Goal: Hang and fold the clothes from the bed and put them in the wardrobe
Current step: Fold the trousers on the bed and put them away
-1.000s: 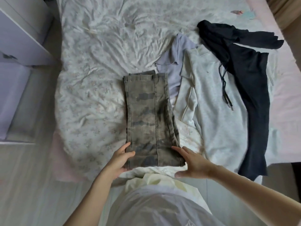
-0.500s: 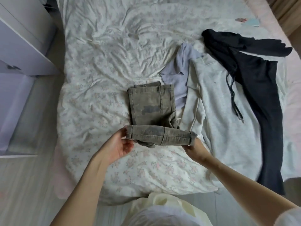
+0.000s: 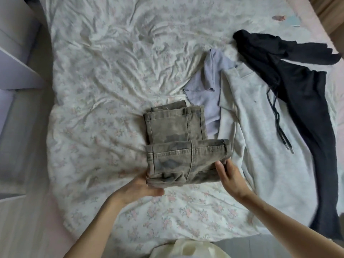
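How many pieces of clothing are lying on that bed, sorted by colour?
Camouflage green, the folded trousers both hands are on: 1
Lilac, a top: 1
Light grey, a sweatshirt: 1
Black, a hoodie with drawstrings: 1
Total: 4

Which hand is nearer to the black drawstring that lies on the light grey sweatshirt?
The right hand. It is at the right end of the folded camouflage trousers, on the side where the black drawstring lies. The left hand is at their left near corner, farther away.
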